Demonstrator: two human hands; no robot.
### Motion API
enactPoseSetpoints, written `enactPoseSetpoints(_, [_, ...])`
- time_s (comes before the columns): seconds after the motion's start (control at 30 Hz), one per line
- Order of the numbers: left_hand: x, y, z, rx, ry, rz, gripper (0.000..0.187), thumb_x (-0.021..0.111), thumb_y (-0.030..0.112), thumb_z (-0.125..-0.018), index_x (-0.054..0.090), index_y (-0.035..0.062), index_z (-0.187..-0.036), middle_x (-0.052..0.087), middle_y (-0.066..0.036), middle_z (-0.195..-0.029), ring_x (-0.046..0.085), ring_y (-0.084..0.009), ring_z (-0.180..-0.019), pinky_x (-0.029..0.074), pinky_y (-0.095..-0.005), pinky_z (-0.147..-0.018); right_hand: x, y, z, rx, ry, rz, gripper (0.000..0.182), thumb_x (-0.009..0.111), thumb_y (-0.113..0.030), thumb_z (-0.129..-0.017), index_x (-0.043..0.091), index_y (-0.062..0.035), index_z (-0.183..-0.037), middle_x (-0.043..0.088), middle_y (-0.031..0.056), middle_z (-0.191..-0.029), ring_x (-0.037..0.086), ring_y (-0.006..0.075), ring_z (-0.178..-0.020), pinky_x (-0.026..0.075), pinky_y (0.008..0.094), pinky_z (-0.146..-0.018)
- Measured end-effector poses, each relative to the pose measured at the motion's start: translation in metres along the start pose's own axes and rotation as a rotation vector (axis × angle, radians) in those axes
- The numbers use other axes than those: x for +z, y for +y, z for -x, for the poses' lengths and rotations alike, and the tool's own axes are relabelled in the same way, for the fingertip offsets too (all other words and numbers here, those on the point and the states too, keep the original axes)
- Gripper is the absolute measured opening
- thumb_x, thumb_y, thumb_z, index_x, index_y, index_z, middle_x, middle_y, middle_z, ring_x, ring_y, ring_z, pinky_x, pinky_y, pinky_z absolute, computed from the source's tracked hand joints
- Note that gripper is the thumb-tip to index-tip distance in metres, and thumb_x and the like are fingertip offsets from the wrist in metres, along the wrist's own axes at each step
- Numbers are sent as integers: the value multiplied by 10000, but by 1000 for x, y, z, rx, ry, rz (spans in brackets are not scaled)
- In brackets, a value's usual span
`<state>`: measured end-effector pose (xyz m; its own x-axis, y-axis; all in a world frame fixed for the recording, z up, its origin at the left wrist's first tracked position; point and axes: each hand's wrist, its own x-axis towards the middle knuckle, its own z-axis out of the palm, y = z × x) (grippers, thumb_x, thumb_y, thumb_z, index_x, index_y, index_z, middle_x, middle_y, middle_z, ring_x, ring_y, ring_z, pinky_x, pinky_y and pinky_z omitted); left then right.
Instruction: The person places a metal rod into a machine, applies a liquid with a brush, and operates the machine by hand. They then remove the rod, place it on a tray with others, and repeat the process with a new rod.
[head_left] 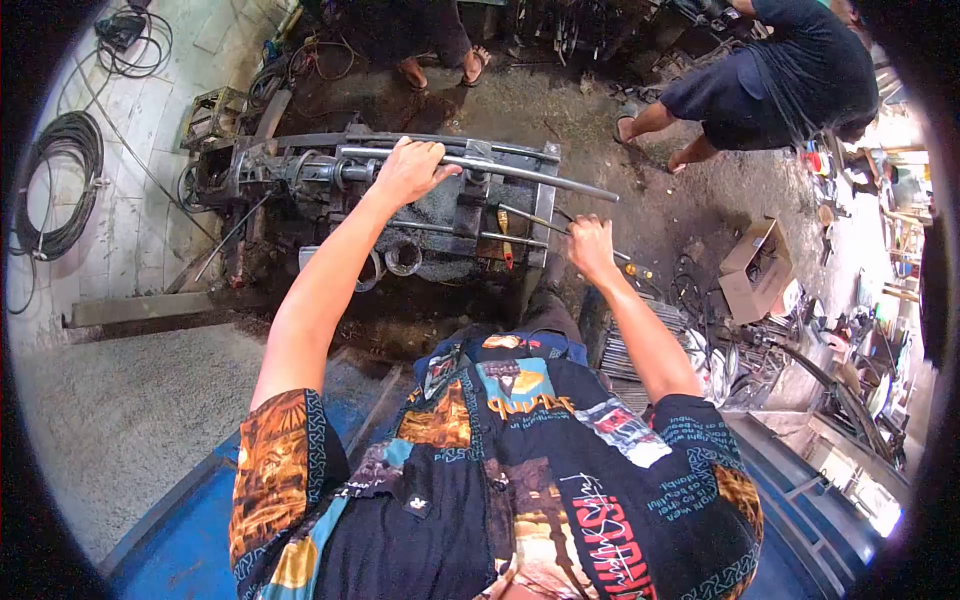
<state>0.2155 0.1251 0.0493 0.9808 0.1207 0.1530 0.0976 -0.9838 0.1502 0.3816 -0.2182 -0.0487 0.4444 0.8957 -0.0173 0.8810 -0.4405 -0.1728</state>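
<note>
A long metal rod (540, 179) lies across the top of a lathe-like machine (430, 262). My left hand (412, 172) is closed around the rod near its middle. To the right of the machine, my right hand (592, 246) has its fingers curled by the end of a thin dark piece; what it holds, if anything, is too small to make out. Just left of that hand, a tool with a yellow and red handle (505, 240) rests on the machine. A round metal ring (403, 259) sits at the machine's near side.
Coiled black cable (62, 185) lies on the pale floor at left. An open cardboard box (757, 272) stands at right, near scattered metal pieces. A crouching person (800, 80) is at upper right; another person's feet (474, 66) show at the top.
</note>
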Motion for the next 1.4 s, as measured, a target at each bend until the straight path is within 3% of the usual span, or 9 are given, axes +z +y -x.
enactPoseSetpoints(0.23, [18, 25, -9, -31, 53, 87, 409, 585, 445, -910, 521, 47, -841, 623, -144, -845, 609, -325, -875, 402, -418, -807, -13, 10, 13, 68, -53, 6, 170, 671, -175, -760, 682, -41, -864, 640, 121, -991, 575, 316, -1042, 431, 520, -882])
enactPoseSetpoints(0.3, [12, 29, -9, -81, -34, 104, 398, 587, 427, -915, 568, 32, -960, 624, -160, -974, 585, -327, -990, 396, -426, -884, -10, 11, 16, 19, -51, -2, 150, 662, -164, -759, 680, -31, -826, 635, 131, -954, 587, 315, -1004, 450, 498, -850])
enactPoseSetpoints(0.4, [-2, 33, 13, -187, 367, 263, 427, 598, 330, -919, 561, 14, -1205, 561, -179, -1197, 498, -355, -1152, 349, -436, -1017, -5, 4, 24, -25, -90, -36, 151, 659, -164, -756, 673, -16, -783, 627, 149, -899, 604, 320, -945, 481, 468, -795])
enactPoseSetpoints(0.5, [-2, 21, 77, -412, 559, 299, 342, 606, 237, -912, 583, -15, -1141, 600, -199, -1118, 554, -373, -1052, 425, -447, -914, 0, -10, 35, -30, -115, -91, 169, 659, -180, -752, 661, -11, -767, 620, 164, -860, 615, 339, -892, 497, 470, -757])
enactPoseSetpoints(0.73, [24, 26, 234, -835, 445, 299, 357, 542, 233, -960, 539, -41, -1189, 582, -196, -1094, 545, -358, -1054, 421, -441, -930, -11, -36, 49, -32, -218, -298, 183, 658, -169, -766, 668, 11, -800, 624, 219, -834, 621, 409, -869, 494, 500, -792])
enactPoseSetpoints(0.97, [30, 44, 236, -830, 381, 285, 378, 557, 236, -946, 523, -33, -1209, 573, -191, -1100, 531, -351, -1070, 413, -434, -941, 36, -126, -34, 159, -320, -528, 238, 647, -191, -797, 704, 10, -910, 667, 260, -895, 651, 411, -881, 515, 477, -809])
enactPoseSetpoints(1.17, [28, 58, 244, -878, 399, 293, 401, 549, 252, -955, 516, -34, -1234, 578, -195, -1071, 537, -351, -1044, 414, -432, -937, 61, -181, -84, 261, -90, -548, 225, 599, -166, -809, 698, 33, -848, 654, 279, -965, 648, 452, -872, 527, 511, -805])
enactPoseSetpoints(1.3, [30, 70, 260, -912, 400, 316, 402, 541, 258, -965, 510, -30, -1246, 582, -194, -1067, 543, -354, -1038, 421, -429, -928, 52, -188, -90, 234, -474, -354, 259, 601, -153, -779, 681, 30, -943, 655, 258, -1028, 651, 419, -942, 534, 478, -825])
enactPoseSetpoints(1.4, [28, 69, 264, -950, 402, 311, 405, 536, 262, -972, 505, -22, -1259, 586, -191, -1073, 546, -354, -1046, 426, -429, -925, 47, -183, -99, 174, -411, -368, 273, 615, -139, -713, 680, 31, -917, 656, 269, -1026, 657, 411, -948, 534, 474, -835])
